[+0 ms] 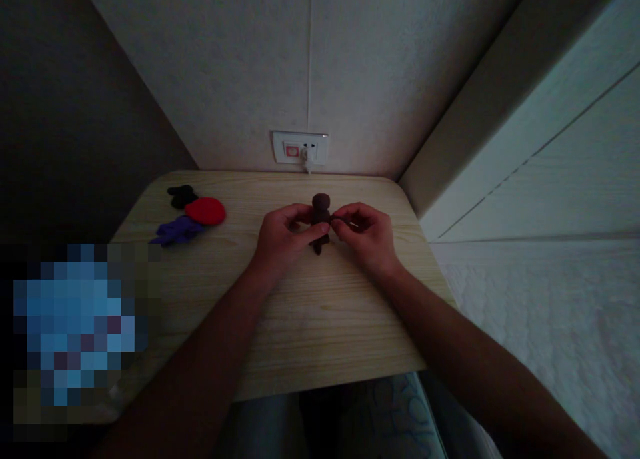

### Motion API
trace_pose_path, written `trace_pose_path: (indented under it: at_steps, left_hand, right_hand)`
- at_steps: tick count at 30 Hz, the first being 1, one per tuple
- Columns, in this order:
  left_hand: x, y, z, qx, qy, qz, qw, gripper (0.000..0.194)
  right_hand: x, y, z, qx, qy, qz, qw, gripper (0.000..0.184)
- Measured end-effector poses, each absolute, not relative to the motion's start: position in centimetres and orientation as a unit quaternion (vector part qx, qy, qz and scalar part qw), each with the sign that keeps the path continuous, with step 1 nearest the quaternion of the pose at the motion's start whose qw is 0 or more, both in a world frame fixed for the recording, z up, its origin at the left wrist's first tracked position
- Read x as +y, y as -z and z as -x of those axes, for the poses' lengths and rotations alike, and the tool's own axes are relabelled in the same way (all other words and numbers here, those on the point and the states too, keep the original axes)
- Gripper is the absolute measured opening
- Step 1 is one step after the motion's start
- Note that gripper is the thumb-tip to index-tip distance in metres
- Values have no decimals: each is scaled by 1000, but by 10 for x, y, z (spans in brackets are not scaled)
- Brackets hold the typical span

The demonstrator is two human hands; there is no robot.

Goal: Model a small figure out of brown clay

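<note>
A small dark brown clay figure (321,209), with a round head and a body below it, is held just above the wooden table. My left hand (287,235) grips its body from the left, with the thumb across the front. At its right side, my right hand (367,232) pinches a thin brown piece that looks like the figure's arm. Part of the body is hidden behind my fingers. Below the left thumb, the figure's dark lower end shows, tapering to a point.
On the table (310,325) at the left lie a red clay disc (205,211), a purple clay lump (180,230) and a black clay piece (183,196). A blurred-out blue area (75,319) covers the lower left. A wall socket (300,148) with a plug sits behind the table.
</note>
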State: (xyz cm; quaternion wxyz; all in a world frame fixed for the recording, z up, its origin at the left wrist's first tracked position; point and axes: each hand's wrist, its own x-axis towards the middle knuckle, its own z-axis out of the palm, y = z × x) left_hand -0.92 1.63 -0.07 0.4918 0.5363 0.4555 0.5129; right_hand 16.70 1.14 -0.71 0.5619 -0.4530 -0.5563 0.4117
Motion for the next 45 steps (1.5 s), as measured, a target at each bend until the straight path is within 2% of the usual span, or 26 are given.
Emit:
trace_pose_path:
  at_steps: [13,38,45]
  left_hand:
    - [17,3,11,465,-503,-545,483,27]
    - [15,-1,9,453,-512,-524,509,28]
    - [17,0,9,456,-518,-523,501,31]
  right_hand:
    - [10,7,-170,-581,-386,453,556,12]
    - [11,10,-170,-576,-410,435,557,12]
    - [11,7,-170,-558,-429,434,562,19]
